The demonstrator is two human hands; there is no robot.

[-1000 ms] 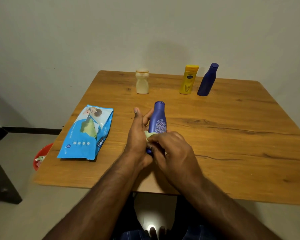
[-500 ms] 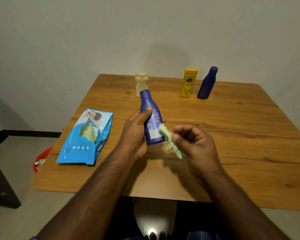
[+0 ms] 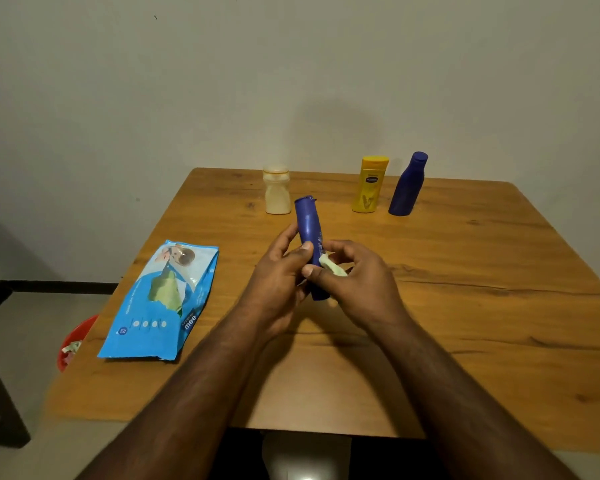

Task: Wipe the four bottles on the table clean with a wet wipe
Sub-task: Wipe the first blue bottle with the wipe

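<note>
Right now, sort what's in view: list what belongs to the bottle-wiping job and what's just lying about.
In the job:
- blue bottle in hand, held by the left hand
- wet wipe, pressed to it by the right hand
- cream bottle
- yellow bottle
- standing blue bottle
- wipes pack

Lying about:
- red bin on the floor beside the table

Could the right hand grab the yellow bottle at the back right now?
Probably not yet. The right hand is pinching the wet wipe against the blue bottle. Nothing on the table blocks the way to the yellow bottle, so once it lets go, likely yes.
</note>
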